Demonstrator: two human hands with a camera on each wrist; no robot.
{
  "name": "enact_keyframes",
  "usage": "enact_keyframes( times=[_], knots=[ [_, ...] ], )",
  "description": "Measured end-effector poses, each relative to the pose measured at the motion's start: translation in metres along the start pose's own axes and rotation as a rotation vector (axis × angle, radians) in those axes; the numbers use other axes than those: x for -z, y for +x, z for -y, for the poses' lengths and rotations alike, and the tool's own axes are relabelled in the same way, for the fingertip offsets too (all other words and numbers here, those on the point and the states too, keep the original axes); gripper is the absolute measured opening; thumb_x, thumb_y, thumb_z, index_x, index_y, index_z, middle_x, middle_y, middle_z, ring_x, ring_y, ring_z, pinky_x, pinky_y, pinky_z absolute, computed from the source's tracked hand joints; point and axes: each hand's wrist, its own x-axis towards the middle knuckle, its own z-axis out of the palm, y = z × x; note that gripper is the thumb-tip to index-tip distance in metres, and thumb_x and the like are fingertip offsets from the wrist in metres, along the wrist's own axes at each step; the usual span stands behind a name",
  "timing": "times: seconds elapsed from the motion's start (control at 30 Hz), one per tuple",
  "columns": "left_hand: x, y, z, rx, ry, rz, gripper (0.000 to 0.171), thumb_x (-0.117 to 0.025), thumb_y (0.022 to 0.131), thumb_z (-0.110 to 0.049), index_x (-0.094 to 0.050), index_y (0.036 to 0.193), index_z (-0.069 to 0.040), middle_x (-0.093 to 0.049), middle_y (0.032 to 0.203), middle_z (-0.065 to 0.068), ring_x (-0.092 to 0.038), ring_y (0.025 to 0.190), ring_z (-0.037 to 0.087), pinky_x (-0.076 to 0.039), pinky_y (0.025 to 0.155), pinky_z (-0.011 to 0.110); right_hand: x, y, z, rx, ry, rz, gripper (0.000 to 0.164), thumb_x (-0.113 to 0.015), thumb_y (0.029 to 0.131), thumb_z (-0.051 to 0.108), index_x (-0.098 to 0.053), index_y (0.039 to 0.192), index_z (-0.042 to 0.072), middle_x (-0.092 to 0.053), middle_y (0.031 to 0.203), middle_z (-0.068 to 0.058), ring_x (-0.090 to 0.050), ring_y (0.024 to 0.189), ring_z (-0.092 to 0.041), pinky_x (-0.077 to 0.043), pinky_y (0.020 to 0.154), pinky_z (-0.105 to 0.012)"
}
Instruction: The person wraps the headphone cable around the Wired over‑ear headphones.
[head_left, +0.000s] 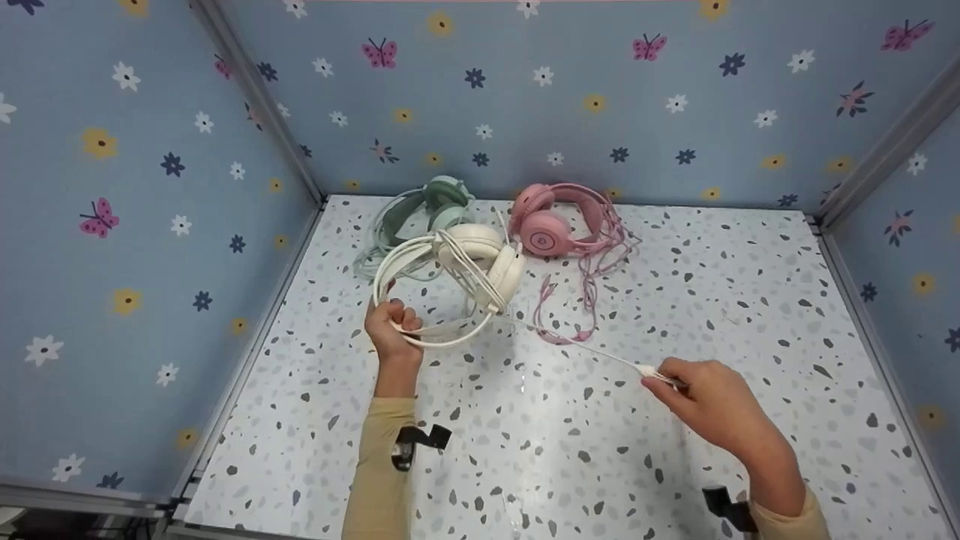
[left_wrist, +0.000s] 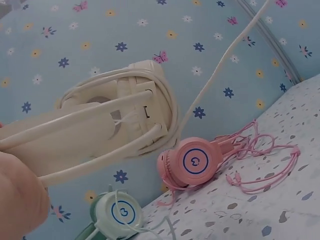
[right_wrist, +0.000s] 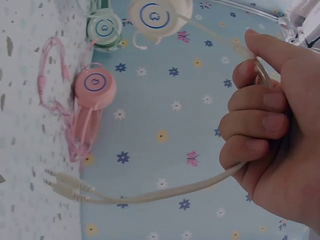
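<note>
Cream-white headphones (head_left: 507, 279) hang above the table, their headband gripped by my left hand (head_left: 394, 330). Turns of their own cable (head_left: 469, 264) are wrapped around the ear cups. A length of that cable runs taut to the right, where my right hand (head_left: 712, 397) holds it between thumb and curled fingers near a small cable joint (head_left: 646, 370). In the right wrist view, the cable's end with two jack plugs (right_wrist: 65, 186) dangles below the fist. The left wrist view shows the headband's two rails (left_wrist: 75, 120) beside my knuckles.
Green headphones (head_left: 448, 196) lie at the back of the speckled table (head_left: 465, 465), partly behind the white pair. Pink headphones (head_left: 546, 232) lie to their right, with their pink cable (head_left: 589, 289) trailing forward. Flowered blue panels (head_left: 510, 97) enclose the back and sides.
</note>
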Motion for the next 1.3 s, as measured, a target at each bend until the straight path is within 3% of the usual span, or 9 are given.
enact_keyframes(
  times=[0.23,0.37,0.53,0.67,0.8,0.93,1.03,1.1,1.3],
  knots=[
    [-0.008,0.000,-0.005,-0.095,0.340,0.067,0.014,-0.045,0.079,0.009,-0.043,0.081,-0.005,-0.031,0.050,0.001,-0.032,0.037,0.008,-0.028,0.035,0.021,0.038,0.008,0.023,0.202,0.006,-0.033,0.022,-0.074,0.086,0.009,-0.065,0.082,0.029,-0.047,0.060,0.024,-0.032,0.046,0.004,-0.032,0.043,-0.019],
    [-0.013,-0.005,-0.006,-0.069,0.541,0.179,0.015,-0.049,0.077,0.010,-0.054,0.087,-0.001,-0.034,0.049,0.002,-0.032,0.035,0.012,-0.030,0.035,0.024,0.052,0.021,0.032,0.341,-0.052,-0.084,0.022,-0.078,0.079,0.004,-0.071,0.086,0.023,-0.053,0.067,0.020,-0.040,0.052,0.005,-0.037,0.048,-0.017],
    [-0.019,-0.011,-0.004,-0.034,0.790,0.453,0.044,-0.051,0.075,0.010,-0.066,0.115,0.000,-0.037,0.047,0.003,-0.033,0.034,0.017,-0.034,0.036,0.027,0.059,0.046,0.037,0.521,-0.065,-0.211,0.006,-0.079,0.083,0.021,-0.074,0.082,0.018,-0.064,0.071,0.011,-0.048,0.052,0.001,-0.039,0.047,-0.018],
    [-0.022,-0.013,0.000,0.043,0.855,0.777,0.052,-0.053,0.073,0.007,-0.063,0.123,-0.001,-0.041,0.051,0.008,-0.033,0.035,0.017,-0.034,0.036,0.029,0.059,0.067,0.039,0.594,-0.029,-0.255,0.022,-0.073,0.086,0.036,-0.074,0.078,0.016,-0.065,0.069,0.008,-0.052,0.050,-0.003,-0.040,0.046,-0.021],
    [-0.023,-0.017,0.006,0.208,0.725,1.057,0.051,-0.055,0.072,0.003,-0.062,0.122,0.001,-0.039,0.054,0.011,-0.028,0.035,0.016,-0.028,0.034,0.032,0.050,0.086,0.035,0.602,-0.009,-0.228,0.011,-0.081,0.079,0.021,-0.075,0.083,0.014,-0.065,0.073,0.006,-0.053,0.054,-0.005,-0.042,0.047,-0.024],
    [-0.023,-0.021,0.013,0.432,0.448,1.209,0.049,-0.053,0.074,0.005,-0.063,0.122,-0.001,-0.041,0.060,0.005,-0.025,0.036,0.013,-0.025,0.034,0.032,0.034,0.097,0.021,0.575,0.062,-0.177,0.016,-0.083,0.075,0.008,-0.074,0.087,0.015,-0.065,0.077,0.007,-0.049,0.057,-0.003,-0.039,0.050,-0.020],
    [-0.021,-0.024,0.019,0.597,0.198,1.253,0.053,-0.050,0.076,0.010,-0.063,0.125,-0.006,-0.045,0.067,0.001,-0.025,0.039,0.010,-0.023,0.036,0.029,0.019,0.102,0.008,0.540,0.172,-0.120,0.015,-0.081,0.078,0.005,-0.074,0.088,0.014,-0.067,0.080,0.006,-0.050,0.059,-0.003,-0.040,0.053,-0.016],
    [-0.019,-0.025,0.022,0.661,0.045,1.268,0.057,-0.048,0.078,0.011,-0.062,0.129,-0.009,-0.046,0.069,-0.001,-0.026,0.041,0.009,-0.022,0.037,0.027,0.010,0.102,-0.001,0.500,0.252,-0.088,0.015,-0.078,0.080,0.003,-0.075,0.090,0.013,-0.068,0.081,0.005,-0.053,0.060,-0.004,-0.042,0.055,-0.015],
    [-0.008,-0.027,0.029,0.695,-0.271,1.234,0.055,-0.046,0.082,0.004,-0.061,0.132,-0.014,-0.031,0.062,-0.002,-0.023,0.043,0.007,-0.020,0.038,0.021,-0.015,0.095,-0.020,0.307,0.432,-0.062,0.013,-0.071,0.084,-0.005,-0.066,0.092,0.004,-0.065,0.077,-0.003,-0.050,0.056,-0.010,-0.042,0.050,-0.020]
  ],
)
